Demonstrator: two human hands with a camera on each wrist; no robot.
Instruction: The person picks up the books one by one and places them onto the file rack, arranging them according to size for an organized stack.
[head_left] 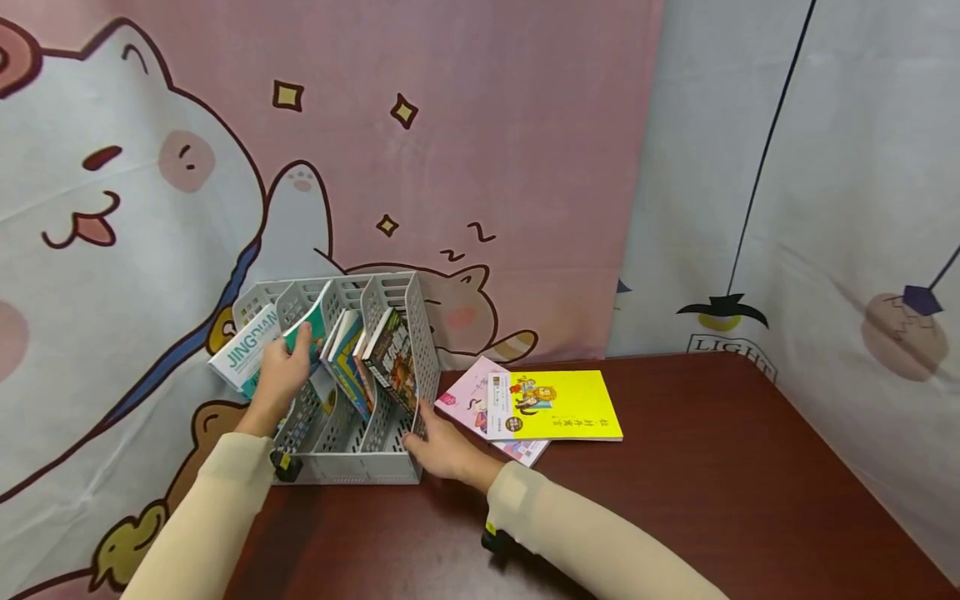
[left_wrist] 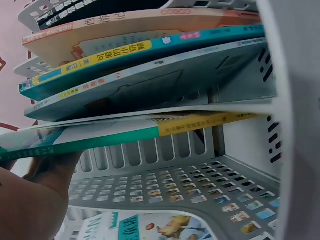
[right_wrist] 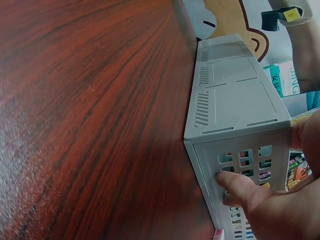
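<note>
A grey plastic desk file holder (head_left: 352, 467) with slanted dividers stands on the table. My left hand (head_left: 283, 371) grips a thin book with a green spine (left_wrist: 100, 145), which sits in a left-middle compartment beside a divider. With thumb and fingers, my right hand (head_left: 442, 446) holds the holder's right side wall; its fingertips lie on the perforated outer face (right_wrist: 245, 157). A white and teal book (head_left: 251, 346) leans out of the leftmost compartment. Several books (head_left: 348, 358) lean in a middle compartment, and dark-covered books (head_left: 393, 358) stand in the rightmost one.
Right of the holder, a yellow book (head_left: 570, 404) lies flat, partly covering a pink book (head_left: 472, 396). Both rest on the dark red wooden table (head_left: 697, 467). Behind the holder hangs a pink and white cartoon cloth (head_left: 517, 167).
</note>
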